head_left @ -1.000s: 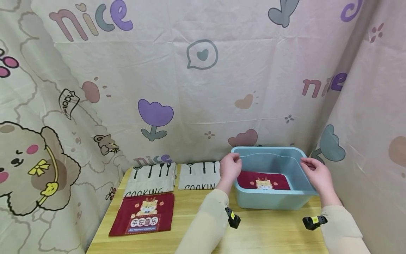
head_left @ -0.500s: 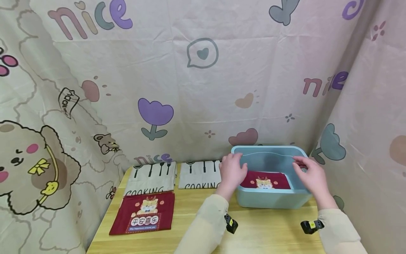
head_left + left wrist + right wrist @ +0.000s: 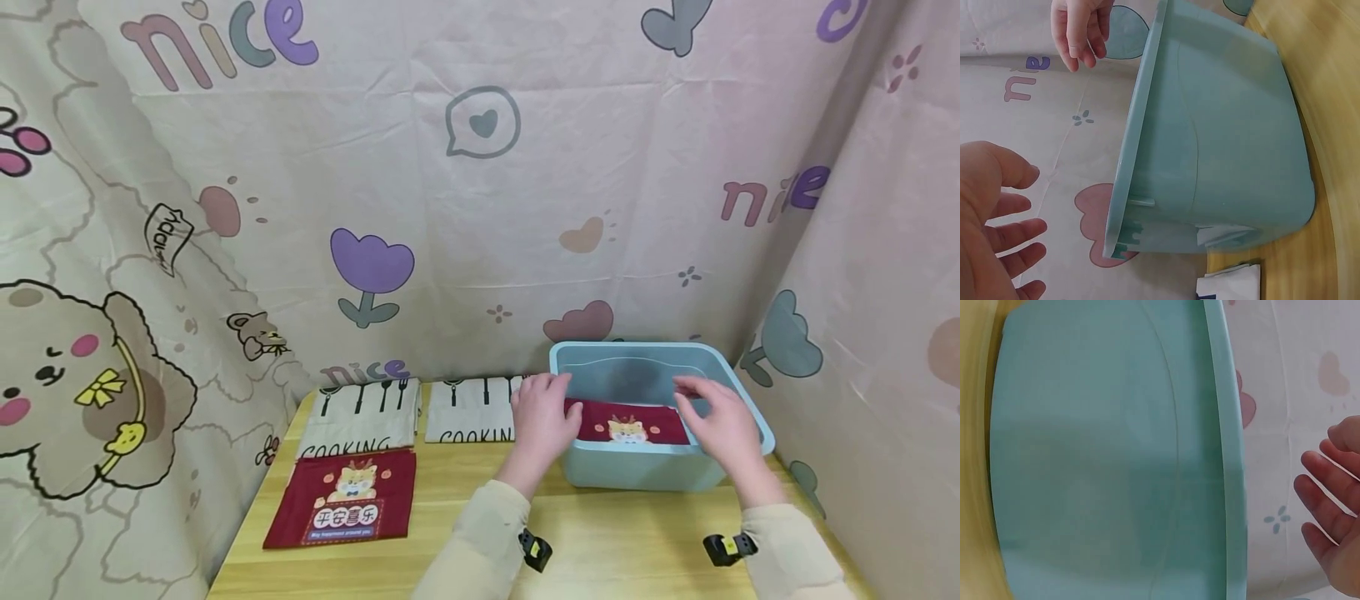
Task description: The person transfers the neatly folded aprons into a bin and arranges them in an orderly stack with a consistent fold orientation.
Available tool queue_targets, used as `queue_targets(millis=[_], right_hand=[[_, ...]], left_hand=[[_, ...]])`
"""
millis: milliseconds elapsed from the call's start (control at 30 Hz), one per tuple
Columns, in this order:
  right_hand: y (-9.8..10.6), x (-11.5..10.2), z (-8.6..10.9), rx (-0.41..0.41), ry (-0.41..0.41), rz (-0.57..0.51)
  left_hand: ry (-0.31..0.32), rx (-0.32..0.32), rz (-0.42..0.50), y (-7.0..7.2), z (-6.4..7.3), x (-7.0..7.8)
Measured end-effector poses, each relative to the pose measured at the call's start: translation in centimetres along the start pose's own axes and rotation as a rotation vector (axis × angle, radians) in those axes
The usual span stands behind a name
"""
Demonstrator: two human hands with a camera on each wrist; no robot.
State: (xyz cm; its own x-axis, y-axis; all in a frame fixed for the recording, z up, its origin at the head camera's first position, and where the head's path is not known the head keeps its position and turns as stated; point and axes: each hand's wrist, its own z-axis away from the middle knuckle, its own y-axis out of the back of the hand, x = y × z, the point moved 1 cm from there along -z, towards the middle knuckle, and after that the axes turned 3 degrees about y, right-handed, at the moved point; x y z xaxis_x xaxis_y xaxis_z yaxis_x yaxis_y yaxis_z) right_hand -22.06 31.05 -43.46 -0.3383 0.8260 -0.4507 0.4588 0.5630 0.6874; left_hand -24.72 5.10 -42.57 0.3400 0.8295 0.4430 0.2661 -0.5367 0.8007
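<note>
1. The blue box (image 3: 637, 471) stood upright on the wooden tabletop (image 3: 450, 483), with the back curtain (image 3: 480, 208) at its twelve o'clock. All bearings below were taken from the middle of the box.
2. The first red cloth (image 3: 628, 423) lay inside the box, printed side up, showing a cartoon animal. Its lower part was hidden by the front wall at six o'clock.
3. The left hand (image 3: 542, 421) hung at nine o'clock. Its grip was released, the fingers loosely bent and holding nothing. The left wrist view showed it apart from the rim.
4. The right hand (image 3: 718, 425) hung at about three o'clock. Its grip was likewise released, with thumb and fingers spaced and nothing between them. The right wrist view showed a gap between the fingers and the rim.
5. The second red cloth (image 3: 341, 500) lay flat at eight o'clock, well apart from the box. Its top edge met the left white cloth (image 3: 360, 421); whether it overlapped could not be told.
6. Both white cloths lay at nine o'clock, printed with utensils and lettering. The right white cloth (image 3: 471, 411) was nearer the box and partly hidden by the left hand.
7. A small black camera was found on each wrist, the left camera (image 3: 535, 550) and the right camera (image 3: 729, 548), against cream sleeves.
</note>
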Motion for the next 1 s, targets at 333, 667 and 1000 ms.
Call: queue_targets(millis=[333, 667, 1000], right_hand=[[-1.2, -1.2, 0.5, 0.012, 0.068, -0.008], [-2.2, -3.3, 1.0, 0.03, 0.12, -0.019], [-4.2, -5.2, 1.2, 0.06, 0.172, -0.098]], left_hand=[[-0.039, 0.022, -0.012, 0.7, 1.0, -0.4], [-0.092, 0.123, -0.017, 1.6, 2.0, -1.8], [-0.074, 0.163, 0.046, 2.2, 3.3, -3.9]])
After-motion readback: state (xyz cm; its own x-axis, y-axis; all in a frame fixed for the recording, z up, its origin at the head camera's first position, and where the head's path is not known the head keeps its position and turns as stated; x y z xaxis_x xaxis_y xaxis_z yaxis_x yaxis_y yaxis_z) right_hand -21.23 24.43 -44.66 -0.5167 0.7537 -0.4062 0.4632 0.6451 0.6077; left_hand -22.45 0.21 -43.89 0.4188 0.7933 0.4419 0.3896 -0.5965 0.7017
